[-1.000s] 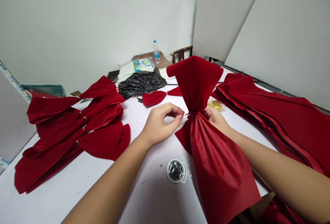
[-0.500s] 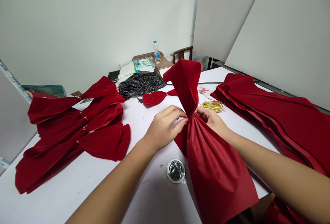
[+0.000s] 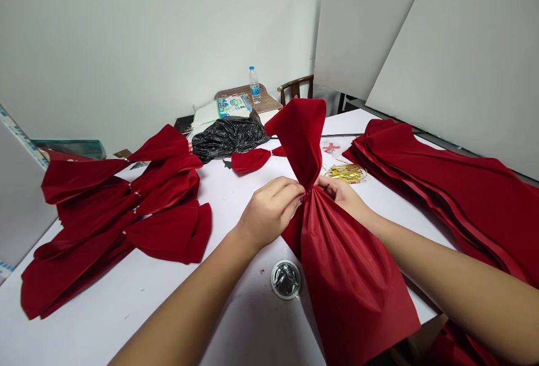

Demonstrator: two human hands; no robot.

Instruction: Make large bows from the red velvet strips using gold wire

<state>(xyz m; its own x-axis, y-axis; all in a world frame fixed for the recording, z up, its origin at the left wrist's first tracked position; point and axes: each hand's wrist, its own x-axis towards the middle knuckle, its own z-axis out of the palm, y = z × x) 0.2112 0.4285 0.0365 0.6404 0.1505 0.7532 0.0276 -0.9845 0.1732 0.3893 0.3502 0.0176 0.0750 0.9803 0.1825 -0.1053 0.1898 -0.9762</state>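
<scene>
A red velvet cloth (image 3: 343, 265) stands gathered at a narrow waist, its top flaring upward and its lower part spreading over the near table edge. My left hand (image 3: 273, 206) is closed at the left of that waist, thumb and fingers pinched together. From the right, my right hand (image 3: 342, 195) grips the same gathered waist, its fingertips partly hidden behind the cloth. Whether a tie lies between the fingers is too small to tell. Just beyond my right hand lies a bundle of gold twist ties (image 3: 347, 173).
Several tied red cloth bows (image 3: 164, 231) are piled at the left of the white table (image 3: 168, 304). A stack of red cloth (image 3: 446, 186) lies at the right. Behind are a black plastic bag (image 3: 229, 137), another tied cloth (image 3: 250, 161) and a water bottle (image 3: 254, 86). A round grommet (image 3: 286, 279) sits nearby.
Both hands keep hold of the gathered waist. The left hand's fingers have closed into a tighter pinch and its back has turned slightly. The view has shifted a little.
</scene>
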